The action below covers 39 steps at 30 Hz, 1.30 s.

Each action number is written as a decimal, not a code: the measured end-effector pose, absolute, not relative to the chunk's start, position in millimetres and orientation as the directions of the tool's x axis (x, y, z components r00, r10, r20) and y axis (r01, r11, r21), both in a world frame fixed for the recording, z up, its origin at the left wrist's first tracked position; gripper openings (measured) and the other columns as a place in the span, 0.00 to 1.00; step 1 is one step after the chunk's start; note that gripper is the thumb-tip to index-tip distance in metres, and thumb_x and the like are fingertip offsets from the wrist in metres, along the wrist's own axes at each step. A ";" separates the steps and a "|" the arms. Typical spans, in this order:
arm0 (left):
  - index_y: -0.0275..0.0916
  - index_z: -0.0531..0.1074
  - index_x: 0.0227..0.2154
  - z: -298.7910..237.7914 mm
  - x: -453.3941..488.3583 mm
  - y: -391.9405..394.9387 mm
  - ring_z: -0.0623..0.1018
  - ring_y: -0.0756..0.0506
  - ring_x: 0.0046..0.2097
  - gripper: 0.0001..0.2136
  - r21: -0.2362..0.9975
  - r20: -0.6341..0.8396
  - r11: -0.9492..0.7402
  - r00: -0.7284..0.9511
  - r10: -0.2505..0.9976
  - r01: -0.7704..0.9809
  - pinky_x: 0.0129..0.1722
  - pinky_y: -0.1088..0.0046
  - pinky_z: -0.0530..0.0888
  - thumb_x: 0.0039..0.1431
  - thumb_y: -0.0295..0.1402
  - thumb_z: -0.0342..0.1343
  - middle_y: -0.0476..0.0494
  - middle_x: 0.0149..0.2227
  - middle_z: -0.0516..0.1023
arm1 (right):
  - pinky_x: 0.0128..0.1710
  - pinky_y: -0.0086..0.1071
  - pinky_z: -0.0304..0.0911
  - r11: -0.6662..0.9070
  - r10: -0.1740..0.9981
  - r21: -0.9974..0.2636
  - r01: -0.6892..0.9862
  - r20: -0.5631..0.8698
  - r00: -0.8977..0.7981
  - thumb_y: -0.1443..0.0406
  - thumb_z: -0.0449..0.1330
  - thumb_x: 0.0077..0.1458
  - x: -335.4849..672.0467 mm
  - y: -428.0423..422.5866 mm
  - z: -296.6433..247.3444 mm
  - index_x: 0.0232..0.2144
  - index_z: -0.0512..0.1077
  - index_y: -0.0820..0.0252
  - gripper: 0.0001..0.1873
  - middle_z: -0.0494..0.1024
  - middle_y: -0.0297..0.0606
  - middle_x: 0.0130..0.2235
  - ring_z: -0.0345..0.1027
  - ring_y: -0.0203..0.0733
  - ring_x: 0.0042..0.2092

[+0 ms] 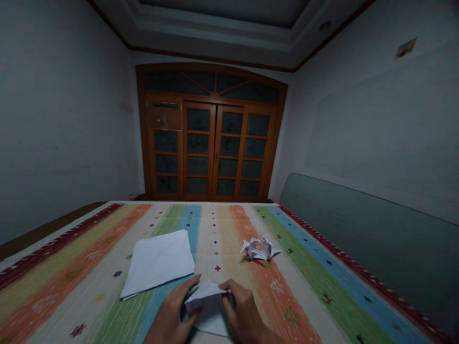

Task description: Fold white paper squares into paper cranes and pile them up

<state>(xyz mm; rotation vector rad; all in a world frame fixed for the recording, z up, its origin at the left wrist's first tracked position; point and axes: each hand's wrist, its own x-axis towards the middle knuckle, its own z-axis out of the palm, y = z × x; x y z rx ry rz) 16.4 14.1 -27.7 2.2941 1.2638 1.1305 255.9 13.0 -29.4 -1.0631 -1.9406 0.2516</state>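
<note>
In the head view, both my hands are low at the near edge of the striped cloth (308, 286). My left hand (171, 316) and my right hand (246, 313) meet on a small folded paper (210, 306), which lies on the cloth between them. The fingers of each hand are closed on it: my left thumb lies along its upper left edge and my right thumb and forefinger pinch its upper right corner. Whether the paper's underside touches the cloth, I cannot tell. Just beyond my left hand lies a stack of white sheets (159, 262), flat and a little skewed. Beyond my right hand, apart from it, sits a crumpled-looking folded paper figure (258, 249). A wooden door (211, 148) closes the far wall.
</note>
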 end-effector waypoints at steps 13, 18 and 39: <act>0.56 0.27 0.73 -37.3 18.1 9.9 0.59 0.32 0.72 0.56 0.267 0.345 -0.735 0.650 0.677 0.623 0.68 0.47 0.65 0.50 0.16 0.55 0.52 0.75 0.51 | 0.35 0.32 0.64 0.393 0.903 -0.701 0.595 0.416 -0.106 0.75 0.54 0.43 256.3 16.0 -6.5 0.29 0.71 0.57 0.12 0.81 0.38 0.32 0.76 0.47 0.35; 0.55 0.32 0.74 -34.0 17.9 10.5 0.56 0.31 0.73 0.53 0.241 0.307 -0.752 0.687 0.659 0.614 0.68 0.46 0.64 0.51 0.18 0.55 0.52 0.75 0.48 | 0.36 0.33 0.65 0.377 0.908 -0.706 0.600 0.410 -0.089 0.75 0.55 0.44 258.7 21.2 -9.3 0.28 0.72 0.58 0.11 0.81 0.39 0.31 0.75 0.47 0.35; 0.65 0.49 0.71 -25.6 -8.4 21.5 0.62 0.37 0.71 0.43 0.274 0.351 -0.753 0.667 0.657 0.598 0.68 0.51 0.67 0.61 0.14 0.44 0.61 0.72 0.59 | 0.47 0.37 0.70 0.749 0.662 -0.439 0.496 0.489 -0.568 0.76 0.58 0.46 280.6 22.0 -10.3 0.44 0.81 0.58 0.24 0.80 0.45 0.44 0.74 0.48 0.47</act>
